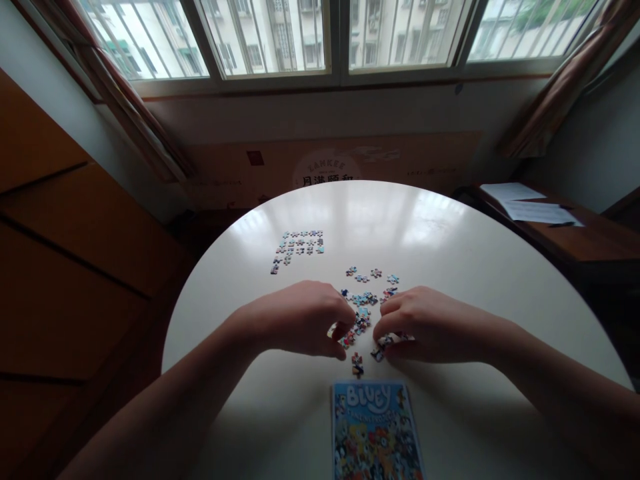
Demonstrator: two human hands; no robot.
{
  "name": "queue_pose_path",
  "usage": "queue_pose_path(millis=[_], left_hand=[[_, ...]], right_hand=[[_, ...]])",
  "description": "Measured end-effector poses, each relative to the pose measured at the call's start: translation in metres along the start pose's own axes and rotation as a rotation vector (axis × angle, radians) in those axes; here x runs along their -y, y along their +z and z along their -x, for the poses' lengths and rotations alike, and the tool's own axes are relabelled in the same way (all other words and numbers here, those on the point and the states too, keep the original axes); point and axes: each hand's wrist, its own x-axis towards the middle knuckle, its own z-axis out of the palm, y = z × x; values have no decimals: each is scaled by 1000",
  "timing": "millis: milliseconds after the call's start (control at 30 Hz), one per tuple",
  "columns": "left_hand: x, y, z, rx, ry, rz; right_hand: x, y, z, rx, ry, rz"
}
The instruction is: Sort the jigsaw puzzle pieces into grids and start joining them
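A loose pile of small jigsaw puzzle pieces (362, 321) lies on the white table between my two hands. My left hand (313, 320) is at the pile's left side, its fingers curved and its thumb apart from them, with pieces by the fingertips. From the right, my right hand (417, 323) reaches over more puzzle pieces (383, 347), thumb and fingers apart; what lies under the palm is partly hidden. A single puzzle piece (357, 364) sits nearer to me, just above a blue Bluey picture sheet or box (375, 430). Farther left, several puzzle pieces (300, 243) are laid out in rows.
The round white table (225, 267) curves away toward a wall under the windows (280, 37). At the right, a brown side table (585, 240) carries paper sheets (530, 210) and a pen. Orange-brown cabinets (65, 267) stand at the left.
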Motion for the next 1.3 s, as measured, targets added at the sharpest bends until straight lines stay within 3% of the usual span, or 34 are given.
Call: queue_pose_path(millis=[233,533,733,967,1200,1300], left_hand=[[13,-1,-1,-94,-39,-5],[12,14,-13,-104,113,80],[9,12,-14,-293,178,318],[7,23,-22,-527,34,403],[7,29,-26,-554,-38,456],[19,23,-23,-582,-148,435]], right_hand=[[4,0,-2,35,30,-21],[3,-3,-2,28,51,-263],[-6,-9,4,-187,51,-500],[-14,3,-5,-479,167,-561],[-13,17,-10,-560,204,-581],[-15,16,-7,-593,263,-537]])
